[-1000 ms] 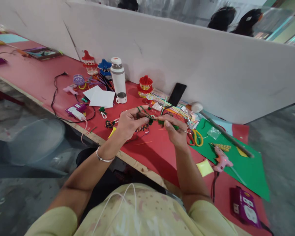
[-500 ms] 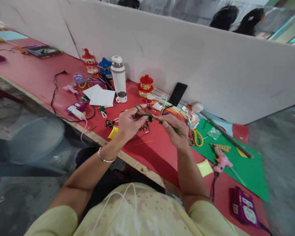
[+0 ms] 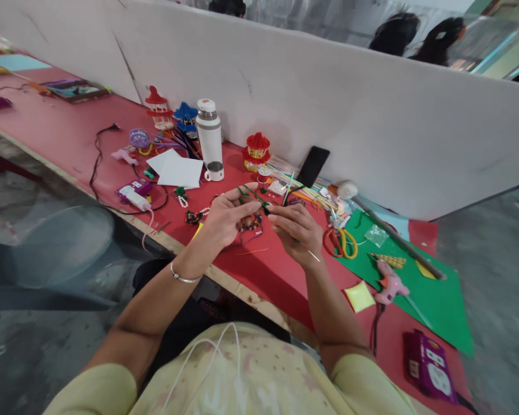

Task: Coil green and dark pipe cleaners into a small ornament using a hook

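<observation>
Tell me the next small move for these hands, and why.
Probably the left hand should draw the green yarn gently snug while the right hand steadies the small green piece: the yarn runs across the left fingers, and both hands' fingertips meet at that piece.

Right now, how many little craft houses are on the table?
3. The first red-topped house is farthest left, the blue-topped house is beside the white bottle, and the second red-topped house is right of it. I can't see any hidden ones.
</observation>
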